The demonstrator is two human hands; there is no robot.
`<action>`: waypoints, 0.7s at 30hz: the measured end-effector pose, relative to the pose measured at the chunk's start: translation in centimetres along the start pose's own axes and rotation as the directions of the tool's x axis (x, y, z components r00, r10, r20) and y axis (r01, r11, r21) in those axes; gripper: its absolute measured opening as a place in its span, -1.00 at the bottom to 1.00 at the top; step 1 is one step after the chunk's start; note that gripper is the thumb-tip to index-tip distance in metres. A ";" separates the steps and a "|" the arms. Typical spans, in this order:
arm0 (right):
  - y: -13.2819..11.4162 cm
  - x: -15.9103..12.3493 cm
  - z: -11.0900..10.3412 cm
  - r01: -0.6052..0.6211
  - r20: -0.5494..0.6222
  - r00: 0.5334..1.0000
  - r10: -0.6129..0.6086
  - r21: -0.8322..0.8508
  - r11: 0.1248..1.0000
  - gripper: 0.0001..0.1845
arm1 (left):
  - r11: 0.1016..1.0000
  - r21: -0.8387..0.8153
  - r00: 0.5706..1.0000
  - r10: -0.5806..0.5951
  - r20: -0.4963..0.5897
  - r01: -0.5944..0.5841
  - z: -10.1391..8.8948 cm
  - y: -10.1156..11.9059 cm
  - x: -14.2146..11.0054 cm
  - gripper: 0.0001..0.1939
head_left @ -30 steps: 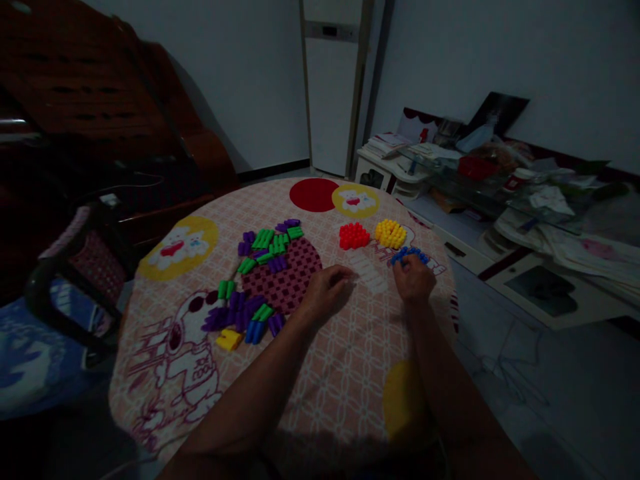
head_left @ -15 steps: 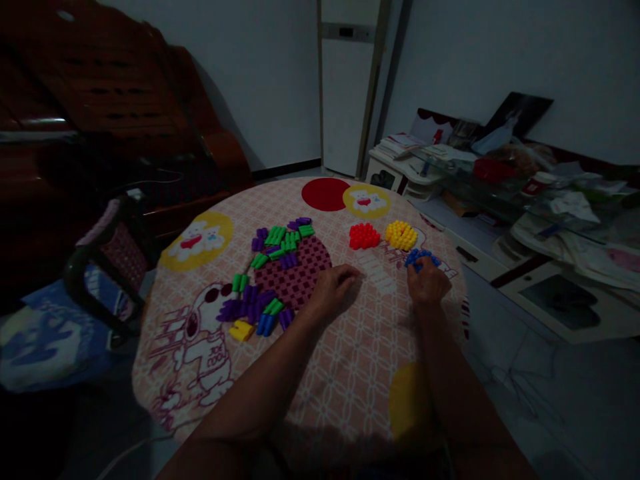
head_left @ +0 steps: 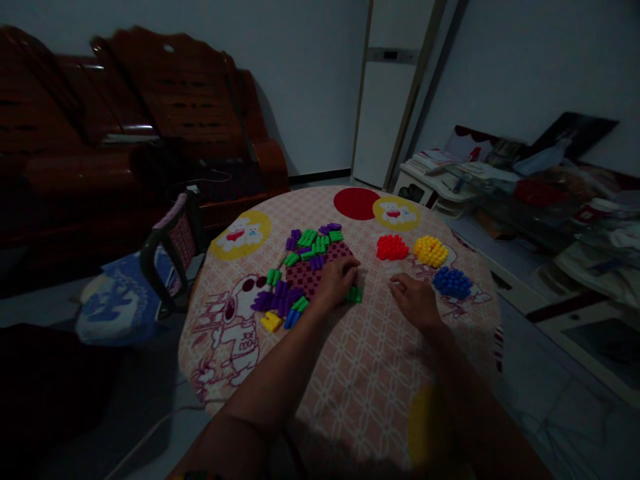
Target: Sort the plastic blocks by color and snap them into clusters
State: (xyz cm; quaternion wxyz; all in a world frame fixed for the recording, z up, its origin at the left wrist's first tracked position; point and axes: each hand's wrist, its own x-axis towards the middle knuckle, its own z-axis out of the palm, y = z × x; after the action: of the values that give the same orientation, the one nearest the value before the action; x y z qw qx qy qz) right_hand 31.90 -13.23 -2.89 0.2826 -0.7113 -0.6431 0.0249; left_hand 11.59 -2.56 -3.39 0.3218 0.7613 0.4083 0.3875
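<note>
My left hand (head_left: 337, 281) rests over the right side of a purple checkered circle on the tablecloth. Its fingers are curled together, and anything inside them is hidden. Green bullet-shaped plastic pieces (head_left: 353, 295) lie right beside it. My right hand (head_left: 415, 300) hovers left of a blue cluster (head_left: 452, 283) of small knobby pieces, fingertips pinched; what they hold is too small to make out. Behind it sit a red cluster (head_left: 392, 247) and a yellow cluster (head_left: 431, 251). Purple pieces (head_left: 283, 298), green pieces (head_left: 320, 245) and a yellow piece (head_left: 271, 322) lie left of my left hand.
A patterned tablecloth (head_left: 360, 373) covers the round table. At the left stands a chair (head_left: 173, 247) near the table edge, with a wooden sofa (head_left: 195, 100) behind. To the right, a cluttered cabinet (head_left: 530, 207) runs along the wall.
The view has turned left. My right hand has left the blue cluster and come closer to my left hand. Green pieces now show beside my left hand.
</note>
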 end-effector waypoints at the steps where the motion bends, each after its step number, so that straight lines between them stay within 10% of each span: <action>1: -0.4 0.5 0.1 0.041 0.073 0.996 -0.042 0.023 0.999 -0.73 | 0.999 0.041 0.999 -0.002 -0.041 0.003 -0.8 -0.4 0.4 -0.79; 5: -1.5 2.8 1.0 0.102 0.167 0.979 -0.118 0.103 0.989 -0.78 | 0.967 0.250 0.979 -0.007 -0.203 0.059 -4.0 -2.4 1.9 -0.66; 14: -2.3 4.8 5.0 -0.044 0.055 0.998 0.028 0.319 0.947 -0.78 | 0.843 0.461 0.957 -0.203 -0.205 0.278 -8.5 -8.7 4.2 -0.32; 21: -2.4 4.2 6.5 -0.044 -0.013 0.999 0.047 0.196 0.980 -0.74 | 0.819 0.515 0.965 -0.255 -0.066 0.251 -8.8 -7.9 11.1 -0.28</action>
State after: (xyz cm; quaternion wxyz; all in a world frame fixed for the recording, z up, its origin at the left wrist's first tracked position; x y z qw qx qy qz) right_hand 27.82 -6.91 -5.92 0.3560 -0.6949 -0.6185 0.0881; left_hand 5.25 12.31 -1.81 0.1541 0.7599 0.5940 0.2145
